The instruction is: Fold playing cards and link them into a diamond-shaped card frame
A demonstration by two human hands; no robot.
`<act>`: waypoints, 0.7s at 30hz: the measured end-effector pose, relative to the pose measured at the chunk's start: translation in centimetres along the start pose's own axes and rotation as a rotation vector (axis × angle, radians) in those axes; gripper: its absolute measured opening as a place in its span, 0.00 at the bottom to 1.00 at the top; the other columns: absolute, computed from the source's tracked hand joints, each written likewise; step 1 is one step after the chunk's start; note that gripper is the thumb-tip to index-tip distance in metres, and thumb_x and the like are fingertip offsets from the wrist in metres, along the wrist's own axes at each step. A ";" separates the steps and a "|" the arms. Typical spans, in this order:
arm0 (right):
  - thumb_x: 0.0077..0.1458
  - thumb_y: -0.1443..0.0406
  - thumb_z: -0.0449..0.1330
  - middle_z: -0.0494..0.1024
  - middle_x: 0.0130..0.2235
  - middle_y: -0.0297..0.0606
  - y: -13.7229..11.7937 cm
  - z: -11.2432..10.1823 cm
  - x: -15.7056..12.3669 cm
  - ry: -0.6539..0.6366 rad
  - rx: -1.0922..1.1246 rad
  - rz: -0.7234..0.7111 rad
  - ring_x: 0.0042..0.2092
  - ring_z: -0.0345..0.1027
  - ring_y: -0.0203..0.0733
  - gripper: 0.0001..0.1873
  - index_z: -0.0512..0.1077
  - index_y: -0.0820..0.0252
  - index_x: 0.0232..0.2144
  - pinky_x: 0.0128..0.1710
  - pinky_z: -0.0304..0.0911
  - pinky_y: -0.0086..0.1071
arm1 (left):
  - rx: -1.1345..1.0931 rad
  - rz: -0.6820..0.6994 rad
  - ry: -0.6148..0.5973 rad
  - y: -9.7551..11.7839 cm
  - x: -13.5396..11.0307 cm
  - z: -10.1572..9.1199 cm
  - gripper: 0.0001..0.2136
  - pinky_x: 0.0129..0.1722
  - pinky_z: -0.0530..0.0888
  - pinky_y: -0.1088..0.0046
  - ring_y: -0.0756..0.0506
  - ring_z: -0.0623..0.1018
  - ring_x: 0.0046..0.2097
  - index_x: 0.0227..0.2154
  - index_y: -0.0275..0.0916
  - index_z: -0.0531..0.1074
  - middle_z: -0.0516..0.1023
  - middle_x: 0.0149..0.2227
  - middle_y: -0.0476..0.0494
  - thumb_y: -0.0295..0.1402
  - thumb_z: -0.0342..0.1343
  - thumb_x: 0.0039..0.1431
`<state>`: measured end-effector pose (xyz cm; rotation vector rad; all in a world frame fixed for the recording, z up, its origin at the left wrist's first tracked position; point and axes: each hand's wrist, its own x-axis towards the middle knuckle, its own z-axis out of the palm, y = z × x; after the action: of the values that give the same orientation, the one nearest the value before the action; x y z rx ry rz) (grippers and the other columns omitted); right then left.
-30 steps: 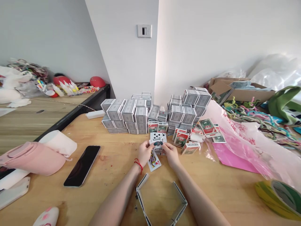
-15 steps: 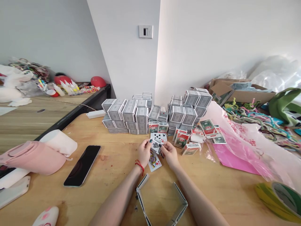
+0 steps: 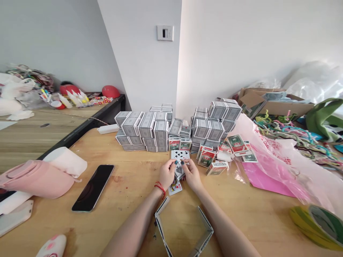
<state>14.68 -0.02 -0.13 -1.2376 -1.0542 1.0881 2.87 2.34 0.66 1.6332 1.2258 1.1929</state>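
Note:
Between my two hands is a playing card with a large spade on it. My left hand pinches its upper left part, and my right hand pinches its upper right. Below them a queen of hearts card lies face up on the table, partly covered. Just beyond my fingertips a spade card with several pips lies flat. Nearer to me, between my forearms, stands an angular open frame of folded cards. Whether more cards sit behind the held one is hidden.
Stacked blocks of grey-backed cards line the back, with another stack to their right. Red and green card boxes lie near my right hand. A phone and a pink visor are on the left, green-yellow tape at right.
My fingertips have come closer together along the top edge of the held card, which now hangs more upright. The view has shifted slightly.

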 end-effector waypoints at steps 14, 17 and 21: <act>0.49 0.54 0.53 0.63 0.14 0.23 -0.7 -0.5 0.0 -0.193 0.117 0.100 0.10 0.52 0.30 0.13 0.60 0.56 0.29 0.09 0.46 0.24 | -0.037 -0.014 -0.060 0.5 0.1 -0.1 0.11 0.38 0.70 0.72 0.46 0.75 0.37 0.35 0.39 0.75 0.77 0.38 0.43 0.35 0.50 0.53; 0.49 0.54 0.52 0.62 0.14 0.22 -0.4 -0.4 0.0 -0.179 0.126 0.097 0.10 0.52 0.30 0.12 0.60 0.56 0.30 0.09 0.46 0.24 | -0.065 -0.040 -0.017 0.3 0.1 -0.2 0.13 0.34 0.70 0.74 0.47 0.74 0.34 0.35 0.37 0.74 0.77 0.35 0.43 0.37 0.49 0.54; 0.50 0.57 0.51 0.63 0.15 0.22 -0.4 -0.1 0.1 -0.124 0.168 0.050 0.12 0.55 0.31 0.10 0.58 0.55 0.32 0.10 0.49 0.23 | -0.166 -0.098 0.002 -0.2 0.1 -0.1 0.13 0.26 0.67 0.77 0.50 0.71 0.28 0.34 0.35 0.71 0.74 0.28 0.46 0.38 0.46 0.55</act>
<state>14.84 -0.01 0.27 -1.0787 -1.0065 1.2788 2.76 2.51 0.58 1.4348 1.1618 1.2025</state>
